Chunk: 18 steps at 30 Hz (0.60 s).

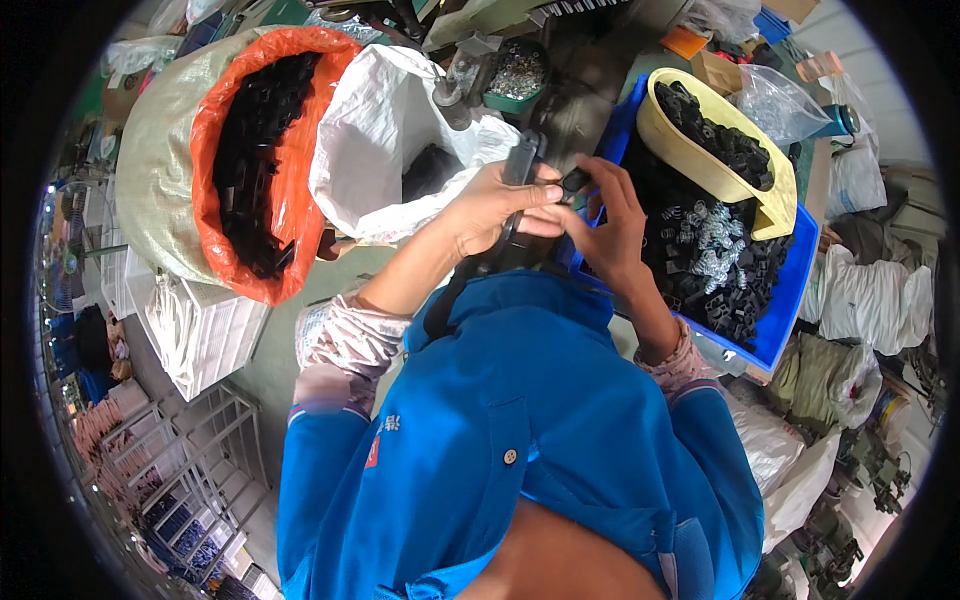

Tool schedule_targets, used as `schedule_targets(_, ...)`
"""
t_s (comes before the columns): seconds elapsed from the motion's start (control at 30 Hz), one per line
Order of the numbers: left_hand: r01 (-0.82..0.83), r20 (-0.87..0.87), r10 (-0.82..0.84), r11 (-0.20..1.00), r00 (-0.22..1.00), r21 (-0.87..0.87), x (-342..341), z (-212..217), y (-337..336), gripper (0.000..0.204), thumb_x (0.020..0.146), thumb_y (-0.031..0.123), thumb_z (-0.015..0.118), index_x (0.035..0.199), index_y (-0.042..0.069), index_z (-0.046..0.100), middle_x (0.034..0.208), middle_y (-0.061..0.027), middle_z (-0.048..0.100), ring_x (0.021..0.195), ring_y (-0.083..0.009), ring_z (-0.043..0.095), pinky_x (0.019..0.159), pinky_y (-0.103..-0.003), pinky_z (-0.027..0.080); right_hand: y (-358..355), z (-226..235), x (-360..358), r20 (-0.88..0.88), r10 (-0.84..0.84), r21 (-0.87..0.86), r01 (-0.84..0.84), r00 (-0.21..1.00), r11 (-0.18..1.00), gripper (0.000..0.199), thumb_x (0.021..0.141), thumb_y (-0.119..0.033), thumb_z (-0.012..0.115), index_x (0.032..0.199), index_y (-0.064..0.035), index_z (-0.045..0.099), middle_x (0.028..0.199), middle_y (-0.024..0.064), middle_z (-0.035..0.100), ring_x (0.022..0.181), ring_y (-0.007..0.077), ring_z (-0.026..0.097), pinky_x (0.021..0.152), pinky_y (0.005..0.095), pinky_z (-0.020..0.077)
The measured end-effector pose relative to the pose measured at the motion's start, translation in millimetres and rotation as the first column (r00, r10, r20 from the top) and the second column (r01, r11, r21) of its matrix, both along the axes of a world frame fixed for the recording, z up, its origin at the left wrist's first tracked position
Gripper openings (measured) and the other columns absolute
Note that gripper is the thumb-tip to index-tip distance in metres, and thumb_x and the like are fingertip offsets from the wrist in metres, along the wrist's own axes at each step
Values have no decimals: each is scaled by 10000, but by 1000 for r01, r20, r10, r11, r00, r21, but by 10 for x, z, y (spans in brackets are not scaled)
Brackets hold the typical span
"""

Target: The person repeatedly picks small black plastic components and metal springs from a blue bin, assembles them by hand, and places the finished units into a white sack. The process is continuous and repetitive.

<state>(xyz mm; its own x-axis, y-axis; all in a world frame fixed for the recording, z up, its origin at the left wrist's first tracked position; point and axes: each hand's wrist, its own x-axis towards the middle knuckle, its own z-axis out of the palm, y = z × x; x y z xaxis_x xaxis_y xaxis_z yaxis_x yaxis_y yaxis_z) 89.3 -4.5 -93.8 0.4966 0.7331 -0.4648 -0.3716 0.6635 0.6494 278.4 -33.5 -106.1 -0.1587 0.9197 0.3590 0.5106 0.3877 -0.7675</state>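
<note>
My left hand [490, 212] is closed around a long dark grey bar-shaped piece [520, 162], which stands up past the thumb. My right hand [612, 222] meets it from the other side, fingers bent and pinching a small black part [574, 181]. The left fingertips reach to that same small part, so both hands come together there. The exact kind of either piece is too small or too covered to tell. Right beside my right hand is a blue bin [808, 262] with many black plastic parts [690, 265] and a heap of silvery springs [716, 240].
A yellow scoop-shaped tray [778, 218] of black parts rests over the blue bin. On the left stand an orange-lined sack [207, 170] of black pieces and a white sack [350, 165]. Beyond my hands sits a green box [515, 102] of small metal pieces.
</note>
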Motion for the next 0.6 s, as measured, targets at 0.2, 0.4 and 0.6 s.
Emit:
schedule_targets(0.2,-17,-251,109,940,962,342,-18,-117,30,256,823,50,754,1023,-48,626,883,-112,679,818,-163,671,709,-301,560,-21,-68,-34,-300,9,-221,-78,954,972,575,776,-15,774,1291,-6,519,1067,92,643,831,134,628,665,236,502)
schedule_targets(0.4,366,-634,154,703,758,609,-111,-24,35,340,788,122,810,1048,-10,636,925,-22,683,865,-51,581,791,-247,496,108,18,133,-564,-148,-597,-278,812,752,278,943,-134,633,1121,78,611,951,126,679,766,170,674,661,258,557)
schedule_targets(0.6,267,-467,294,524,834,809,-186,-230,45,293,814,104,764,1071,8,660,926,-63,692,872,-97,613,790,-278,497,83,-49,160,-738,-310,-605,-386,599,696,283,916,-82,652,1143,80,602,1000,153,676,842,202,691,763,300,591)
